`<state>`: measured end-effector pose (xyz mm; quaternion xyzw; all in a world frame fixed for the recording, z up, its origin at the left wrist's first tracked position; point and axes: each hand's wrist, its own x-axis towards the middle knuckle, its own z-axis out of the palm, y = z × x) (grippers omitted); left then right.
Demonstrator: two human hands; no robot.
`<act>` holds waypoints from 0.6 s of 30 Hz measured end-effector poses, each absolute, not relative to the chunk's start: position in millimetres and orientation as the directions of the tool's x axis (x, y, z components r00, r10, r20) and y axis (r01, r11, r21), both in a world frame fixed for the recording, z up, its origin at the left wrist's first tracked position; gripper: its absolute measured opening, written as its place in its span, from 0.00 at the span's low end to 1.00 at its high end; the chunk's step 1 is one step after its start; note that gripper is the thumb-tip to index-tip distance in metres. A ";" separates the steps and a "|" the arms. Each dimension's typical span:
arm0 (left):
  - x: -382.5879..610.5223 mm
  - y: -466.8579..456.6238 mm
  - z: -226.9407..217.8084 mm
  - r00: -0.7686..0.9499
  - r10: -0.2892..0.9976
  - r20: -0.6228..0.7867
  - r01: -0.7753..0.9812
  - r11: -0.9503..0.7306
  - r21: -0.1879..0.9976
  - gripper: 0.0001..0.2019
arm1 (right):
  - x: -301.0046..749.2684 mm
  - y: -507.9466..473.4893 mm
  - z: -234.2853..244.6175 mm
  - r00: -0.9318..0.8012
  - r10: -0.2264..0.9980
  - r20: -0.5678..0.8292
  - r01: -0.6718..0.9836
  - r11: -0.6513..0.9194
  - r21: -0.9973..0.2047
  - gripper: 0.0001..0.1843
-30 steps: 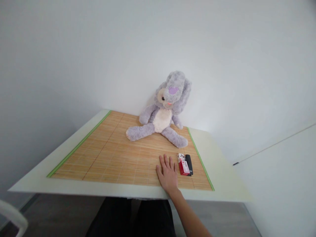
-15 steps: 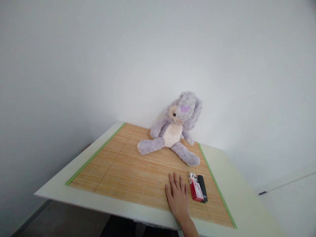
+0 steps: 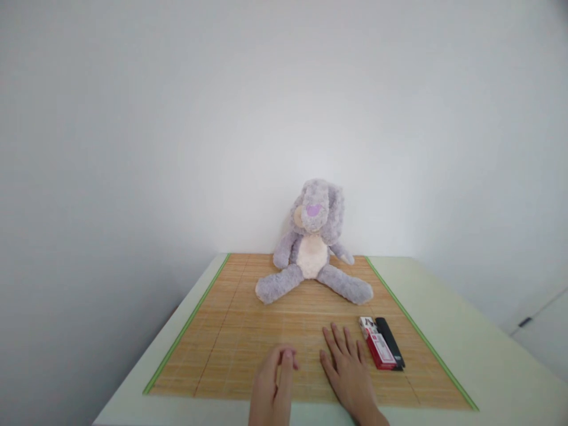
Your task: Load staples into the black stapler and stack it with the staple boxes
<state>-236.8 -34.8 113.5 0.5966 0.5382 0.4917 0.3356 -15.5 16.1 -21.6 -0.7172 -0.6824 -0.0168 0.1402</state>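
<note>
My right hand (image 3: 350, 373) lies flat on the bamboo mat (image 3: 248, 331), fingers spread, palm down, holding nothing. To its left, my left hand (image 3: 273, 381) hovers at the mat's near edge. Its fingers are loosely curled, with the thumb tip close to the index finger and nothing visible between them. Just right of my right hand lies a small red and white box (image 3: 377, 344), apart from the fingers. A long black object (image 3: 390, 342), shaped like a stapler, lies alongside the box. Beyond both hands a grey plush rabbit (image 3: 312, 257) sits with legs spread.
The mat has green side borders and covers much of a white table (image 3: 426, 296). A white wall (image 3: 177, 118) stands right behind the rabbit. One rabbit ear hangs over its face. A dark fitting (image 3: 525, 322) shows at the far right.
My left hand has come into view from below. The camera view has levelled and shifted, so the table looks straighter. My right hand still lies flat beside the box.
</note>
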 end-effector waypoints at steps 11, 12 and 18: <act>-209.4 26.9 1.7 0.133 0.928 0.347 0.664 -0.343 0.664 0.22 | -17.9 10.7 -12.6 0.073 0.979 0.192 0.987 -0.043 -0.157 0.33; -208.9 24.6 -5.2 0.145 0.925 0.351 0.692 -0.349 0.632 0.23 | -18.0 10.8 -13.6 0.074 0.977 0.198 0.987 -0.043 -0.157 0.33; -206.8 27.2 -22.7 0.188 0.924 0.333 0.874 -0.312 0.373 0.27 | -18.2 12.1 -15.9 0.073 0.981 0.182 0.986 -0.043 -0.162 0.33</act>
